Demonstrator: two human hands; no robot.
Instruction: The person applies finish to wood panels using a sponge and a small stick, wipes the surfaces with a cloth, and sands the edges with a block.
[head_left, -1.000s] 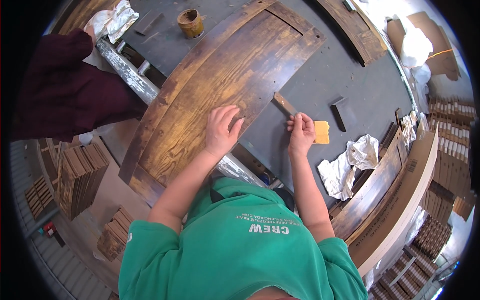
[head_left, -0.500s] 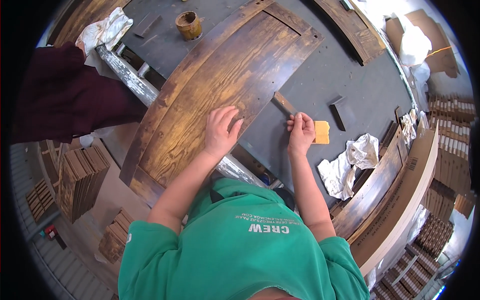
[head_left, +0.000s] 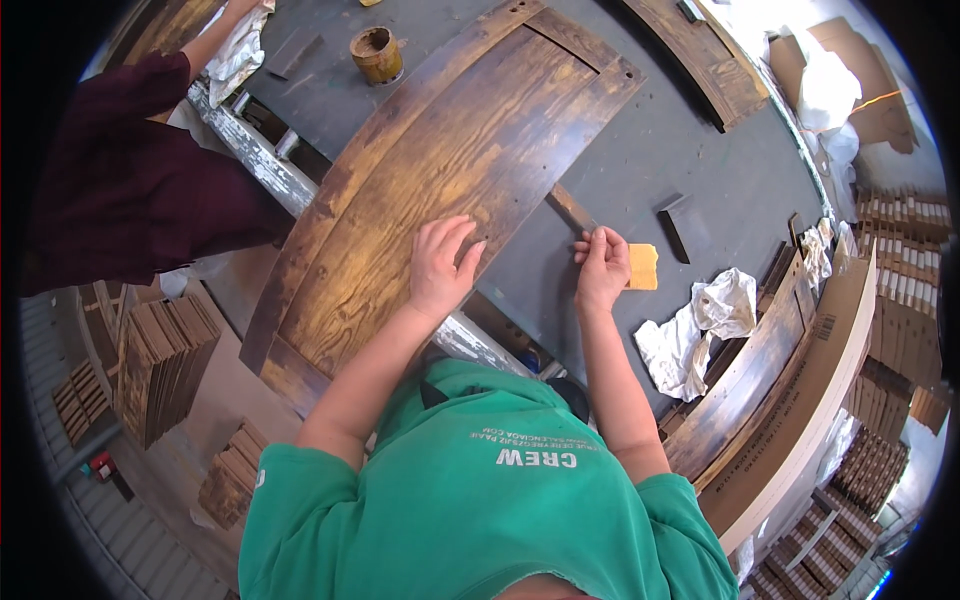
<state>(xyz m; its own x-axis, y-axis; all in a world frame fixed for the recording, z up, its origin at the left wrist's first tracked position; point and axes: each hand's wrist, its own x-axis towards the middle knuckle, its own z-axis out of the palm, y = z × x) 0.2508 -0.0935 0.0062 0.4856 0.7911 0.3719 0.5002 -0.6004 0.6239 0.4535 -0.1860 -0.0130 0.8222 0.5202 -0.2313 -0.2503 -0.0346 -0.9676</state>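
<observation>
My left hand [head_left: 442,265] lies flat, fingers apart, on the near edge of a large curved, dark-stained wooden panel [head_left: 450,140] on a grey worktable [head_left: 640,150]. My right hand [head_left: 602,268] pinches the near end of a narrow wooden stick [head_left: 568,207] that lies on the table beside the panel. An orange sponge [head_left: 643,266] sits just right of that hand, touching it or nearly so.
A crumpled white rag [head_left: 690,330] lies to the right. A small dark block [head_left: 672,222] and a brown cup [head_left: 378,52] rest on the table. Another person in a dark red sleeve [head_left: 130,170] works at the left. More curved wooden pieces [head_left: 760,370] and stacked wood [head_left: 160,360] surround the table.
Both my hands stay nearly where they were. The other person's hand with a white rag has shifted along the far left edge of the table.
</observation>
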